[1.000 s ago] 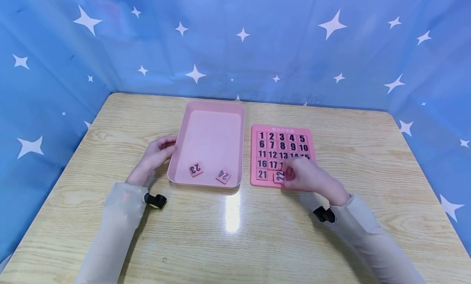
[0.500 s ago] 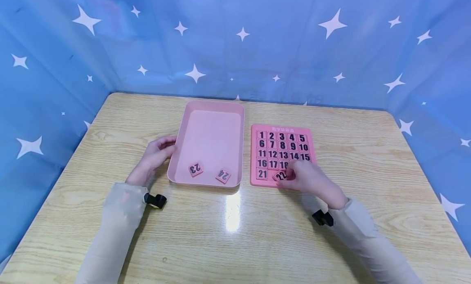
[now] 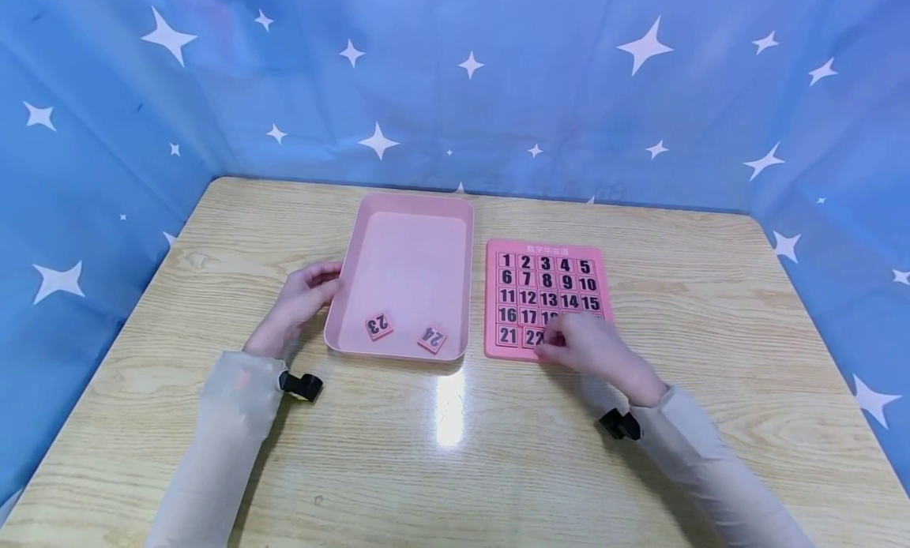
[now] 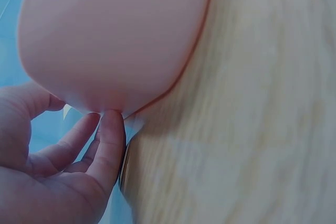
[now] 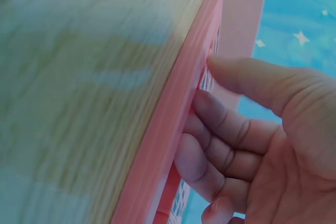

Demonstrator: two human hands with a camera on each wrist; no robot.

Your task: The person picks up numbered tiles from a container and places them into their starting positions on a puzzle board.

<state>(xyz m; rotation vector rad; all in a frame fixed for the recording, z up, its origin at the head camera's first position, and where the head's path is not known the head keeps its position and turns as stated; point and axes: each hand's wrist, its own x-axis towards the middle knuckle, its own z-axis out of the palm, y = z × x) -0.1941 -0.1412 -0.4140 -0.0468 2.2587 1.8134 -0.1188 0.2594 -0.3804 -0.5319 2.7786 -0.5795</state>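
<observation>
The puzzle board [image 3: 544, 299] shows tiles numbered 1 to 17, 21 and a partly covered 22, while loose tiles in the tray [image 3: 402, 273] read 23 [image 3: 379, 325] and 24 [image 3: 431, 339]

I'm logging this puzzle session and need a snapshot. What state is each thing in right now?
Number board: flat on the table, tiles 1 to 17 and 21 readable, some hidden by the hand.
Tile 22: lies in the bottom row, right hand on it.
Tray: open, holds two loose tiles.
Tile 23: loose in tray.
Tile 24: loose in tray.
Left hand: fingers touch the tray's side.
</observation>
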